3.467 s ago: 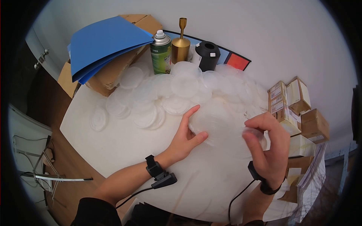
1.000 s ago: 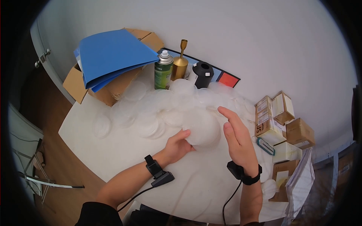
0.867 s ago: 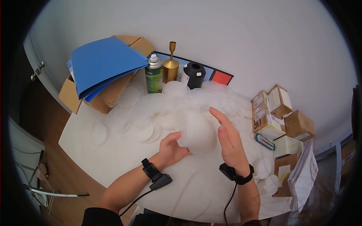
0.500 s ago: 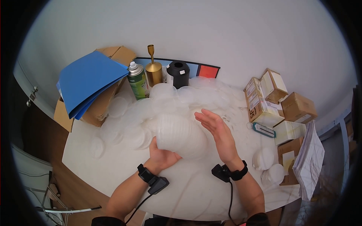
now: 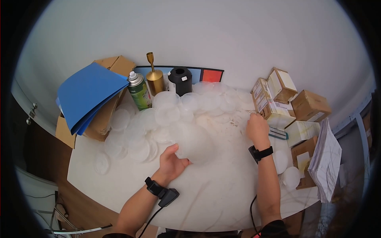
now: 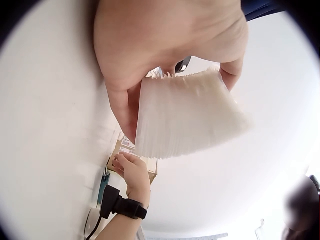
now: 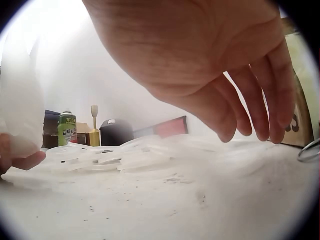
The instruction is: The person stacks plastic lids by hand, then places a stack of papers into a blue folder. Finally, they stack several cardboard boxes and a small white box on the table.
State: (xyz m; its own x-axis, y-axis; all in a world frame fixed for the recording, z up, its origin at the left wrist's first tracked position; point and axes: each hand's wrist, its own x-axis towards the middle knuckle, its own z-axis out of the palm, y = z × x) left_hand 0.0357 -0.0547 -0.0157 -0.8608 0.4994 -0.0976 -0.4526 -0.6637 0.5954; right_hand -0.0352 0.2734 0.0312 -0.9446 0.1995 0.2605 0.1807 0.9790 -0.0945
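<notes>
My left hand (image 5: 170, 164) grips a thick stack of thin translucent plastic discs (image 5: 196, 144). Seen by the left wrist camera, the disc stack (image 6: 190, 115) lies between thumb and fingers, its layered edges showing. My right hand (image 5: 258, 129) is apart from the stack, over the right part of the table, near a teal-edged object (image 5: 278, 133) with a ring. In the right wrist view the fingers (image 7: 242, 107) hang loosely downward above the tabletop, with nothing held between them. Many more translucent discs (image 5: 166, 104) lie spread in overlapping piles behind and left of the held stack.
Blue folders (image 5: 89, 93) lie on a cardboard box at the left. A green spray can (image 5: 140, 92), a gold candlestick (image 5: 154, 81) and a black cylinder (image 5: 180, 81) stand at the back. Small cartons (image 5: 311, 106) and papers (image 5: 326, 162) line the right, beside small disc piles (image 5: 291, 177).
My right hand has left its flat pose beside the disc stack and moved right, over the table. The left hand keeps its hold on the stack, and the head view has shifted.
</notes>
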